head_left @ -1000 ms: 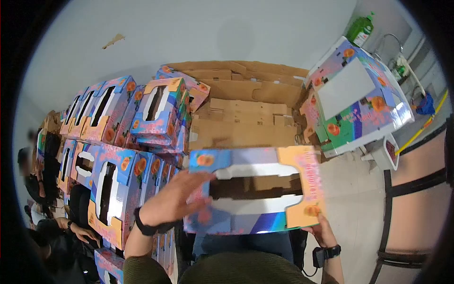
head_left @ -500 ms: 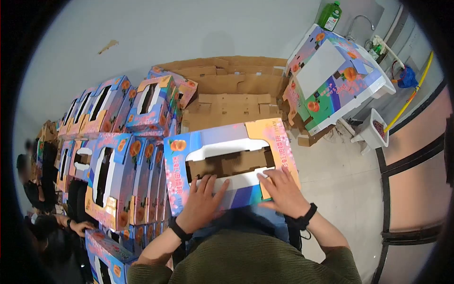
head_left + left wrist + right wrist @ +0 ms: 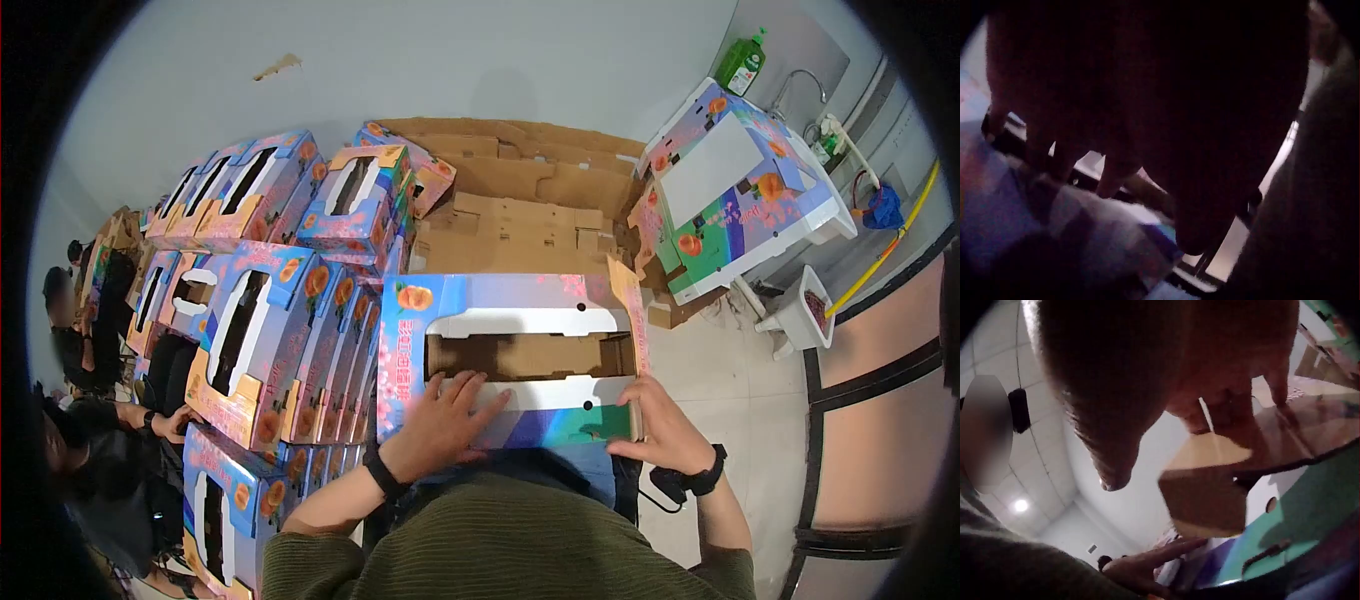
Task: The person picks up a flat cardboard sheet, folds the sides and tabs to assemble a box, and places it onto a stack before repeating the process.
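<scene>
A printed carton (image 3: 540,425) with a long handle opening lies across the person's lap in the head view. The left hand (image 3: 435,430) rests spread on its near side, fingertips at the opening's near rim. In the left wrist view the left hand (image 3: 1135,112) is very dark, its fingers pointing down at the carton. At the right end an orange flap (image 3: 627,300) stands raised, and the right hand (image 3: 665,430) has curled fingers on it. The right wrist view has the right hand's fingers against the flap (image 3: 1207,494), its thumb apart from it.
Stacks of similar cartons (image 3: 245,350) fill the left, with other people (image 3: 110,480) beyond. A large brown cardboard box (image 3: 510,235) stands ahead. At right are a carton-covered sink (image 3: 740,200), a green bottle (image 3: 741,62) and a white bin (image 3: 800,310).
The left hand came onto the near side of the carton. The right hand moved to the carton's right end, where the orange flap has risen from its flat position.
</scene>
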{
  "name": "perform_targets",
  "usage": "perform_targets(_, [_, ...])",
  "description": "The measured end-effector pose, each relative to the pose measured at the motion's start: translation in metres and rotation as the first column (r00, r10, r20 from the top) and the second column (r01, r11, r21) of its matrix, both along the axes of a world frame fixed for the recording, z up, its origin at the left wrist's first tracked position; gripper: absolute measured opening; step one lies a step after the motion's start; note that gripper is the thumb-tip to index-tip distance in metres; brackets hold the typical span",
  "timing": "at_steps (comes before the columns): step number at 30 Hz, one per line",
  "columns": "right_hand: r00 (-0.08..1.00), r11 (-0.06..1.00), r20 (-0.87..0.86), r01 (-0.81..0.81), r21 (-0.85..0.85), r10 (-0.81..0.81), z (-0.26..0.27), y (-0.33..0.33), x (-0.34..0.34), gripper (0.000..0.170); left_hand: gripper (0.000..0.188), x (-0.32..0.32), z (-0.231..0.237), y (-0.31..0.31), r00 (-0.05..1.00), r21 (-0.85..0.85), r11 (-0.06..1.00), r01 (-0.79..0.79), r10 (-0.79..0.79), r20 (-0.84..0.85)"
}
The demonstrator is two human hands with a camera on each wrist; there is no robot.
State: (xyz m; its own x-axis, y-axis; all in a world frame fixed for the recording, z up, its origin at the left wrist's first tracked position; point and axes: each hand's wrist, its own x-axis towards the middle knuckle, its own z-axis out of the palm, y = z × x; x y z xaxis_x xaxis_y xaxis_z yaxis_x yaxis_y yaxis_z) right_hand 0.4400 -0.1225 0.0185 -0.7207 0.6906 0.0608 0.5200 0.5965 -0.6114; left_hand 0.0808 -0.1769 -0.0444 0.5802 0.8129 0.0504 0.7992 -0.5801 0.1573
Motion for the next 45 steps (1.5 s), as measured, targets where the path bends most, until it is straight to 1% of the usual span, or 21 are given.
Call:
perform_targets(2, [1.000,1.000,-0.025,-0.016,-0.023,0.015,0.009,0.003,-0.001,0.070,0.096,-0.007,0.015,-0.004,0.997,-0.027,0.999,0.041,-0.039,0.072])
perform_targets(4, [1.000,0.994,0.004,0.028,-0.103,-0.028,0.013,0.006,0.000,0.083,0.087,-0.023,0.032,0.010,0.989,-0.083,0.997,-0.004,0.016,0.144])
perform_targets(5, [0.997,0.999,0.062,0.038,-0.028,-0.036,0.010,0.005,-0.002,0.084,0.083,-0.033,0.044,0.020,0.983,-0.111,0.994,-0.025,0.045,0.179])
perform_targets(7, [0.984,0.991,0.170,0.039,0.131,-0.061,0.000,0.006,-0.007,0.086,0.075,-0.048,0.062,0.037,0.982,-0.010,0.996,-0.093,0.094,0.162])
perform_targets(9, [0.954,0.986,0.282,0.064,0.151,-0.105,-0.021,-0.005,-0.017,0.095,0.074,-0.060,0.065,0.053,0.980,0.089,0.980,-0.176,0.166,0.106])
perform_targets(12, [0.888,0.961,0.418,0.082,0.264,-0.191,-0.046,-0.022,-0.040,0.106,0.074,-0.069,0.046,0.093,0.987,0.198,0.968,-0.158,0.149,0.060])
perform_targets(15, [0.847,0.918,0.451,0.099,0.385,-0.281,-0.063,-0.027,-0.049,0.106,0.077,-0.076,0.023,0.126,0.989,0.114,0.985,-0.130,0.137,-0.053])
perform_targets(16, [0.848,0.914,0.444,0.107,0.392,-0.290,-0.065,-0.028,-0.051,0.106,0.073,-0.078,0.017,0.136,0.995,0.085,0.991,-0.104,0.105,-0.001])
perform_targets(19, [0.843,0.903,0.438,0.121,0.412,-0.313,-0.066,-0.030,-0.050,0.105,0.070,-0.080,0.007,0.147,0.994,0.071,0.992,-0.109,0.109,0.002])
perform_targets(20, [0.840,0.900,0.440,0.120,0.419,-0.317,-0.067,-0.031,-0.051,0.105,0.066,-0.079,0.001,0.148,0.997,0.165,0.984,-0.071,0.073,-0.006])
perform_targets(23, [0.829,0.897,0.455,0.119,0.425,-0.325,-0.070,-0.034,-0.053,0.106,0.063,-0.074,0.011,0.146,0.981,0.054,0.984,-0.171,0.175,-0.083])
perform_targets(26, [0.823,0.902,0.465,0.122,0.414,-0.325,-0.069,-0.032,-0.053,0.107,0.060,-0.079,0.028,0.133,0.945,0.107,0.962,-0.250,0.219,0.244])
perform_targets(29, [0.826,0.901,0.466,0.110,0.419,-0.318,-0.067,-0.031,-0.054,0.107,0.057,-0.080,0.040,0.122,0.918,0.089,0.967,-0.238,0.194,0.347])
perform_targets(30, [0.828,0.898,0.465,0.100,0.429,-0.314,-0.066,-0.030,-0.054,0.107,0.062,-0.080,0.041,0.119,0.905,-0.001,0.969,-0.247,0.231,0.357])
perform_targets(33, [0.817,0.895,0.475,0.106,0.434,-0.327,-0.065,-0.031,-0.057,0.107,0.070,-0.071,0.048,0.098,0.976,0.403,0.910,-0.095,0.005,0.220])
perform_targets(34, [0.819,0.892,0.468,0.109,0.440,-0.331,-0.065,-0.031,-0.058,0.107,0.069,-0.064,0.051,0.083,0.970,0.331,0.942,-0.049,-0.034,0.241])
perform_targets(35, [0.822,0.889,0.463,0.111,0.444,-0.333,-0.067,-0.032,-0.057,0.107,0.066,-0.058,0.048,0.069,0.966,0.103,0.994,0.047,-0.071,0.247])
perform_targets(36, [0.823,0.887,0.458,0.112,0.447,-0.335,-0.067,-0.032,-0.056,0.107,0.064,-0.052,0.044,0.055,0.959,-0.130,0.981,0.143,-0.105,0.263])
perform_targets(38, [0.823,0.890,0.463,0.106,0.443,-0.329,-0.067,-0.032,-0.056,0.107,0.054,-0.037,0.030,0.022,0.921,-0.012,0.957,0.290,-0.275,0.275])
perform_targets(41, [0.822,0.888,0.464,0.105,0.448,-0.331,-0.066,-0.030,-0.055,0.107,0.047,-0.027,0.035,0.007,0.974,-0.127,0.966,0.226,-0.220,0.056])
perform_targets(45, [0.828,0.891,0.455,0.111,0.439,-0.328,-0.065,-0.033,-0.052,0.107,0.038,-0.031,0.028,0.013,0.956,-0.160,0.956,0.245,-0.212,0.202])
